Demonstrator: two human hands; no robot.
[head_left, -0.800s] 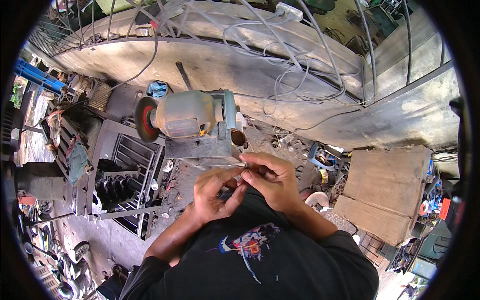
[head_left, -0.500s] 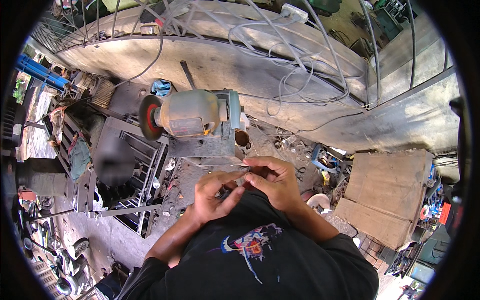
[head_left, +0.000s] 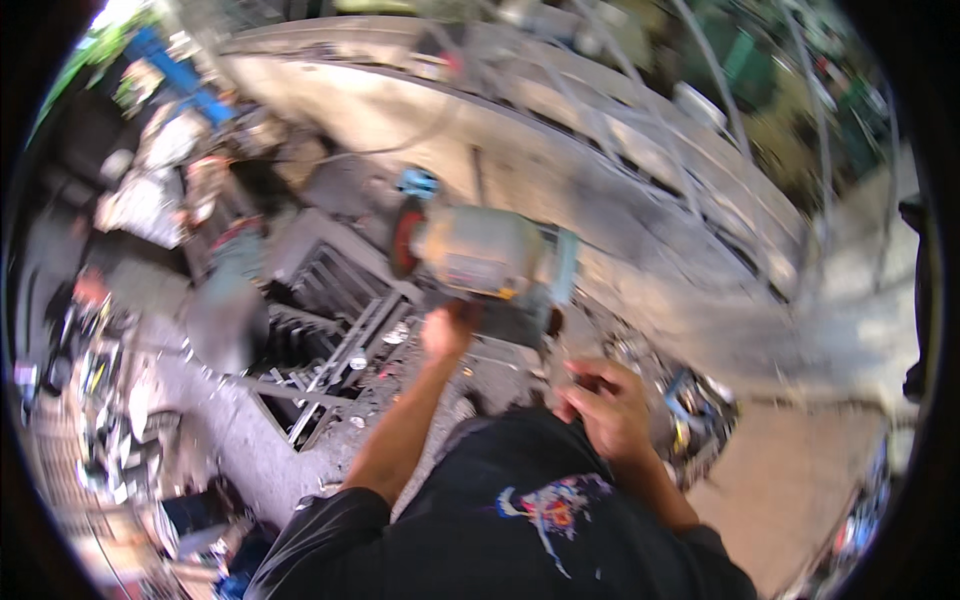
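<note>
Centrally, one bench grinder (head_left: 485, 250) sits at the far side of the work area, ahead of the person, close to the wall (head_left: 625, 255). One dark wheel (head_left: 406, 237) with a red centre shows at its left end; one blue-grey cover (head_left: 566, 268) stands at its right end. The single label (head_left: 475, 272) on the housing is too blurred to read.

The left hand (head_left: 448, 330) is at the near left edge of the grinder's base (head_left: 512, 322); its fingertips are lost in shadow, so I cannot tell whether they grip. The right hand (head_left: 608, 408) is raised nearer the person, apart from the grinder, its fingers curled with thumb and forefinger close together; I cannot tell whether anything is pinched there. A gap separates the two hands.

Left of the grinder lies one metal frame (head_left: 330, 383) with parallel bars, its right edge near the left forearm. To the right, one blue container (head_left: 690, 397) stands just beyond the far edge of a brown cardboard sheet (head_left: 800, 480).
</note>
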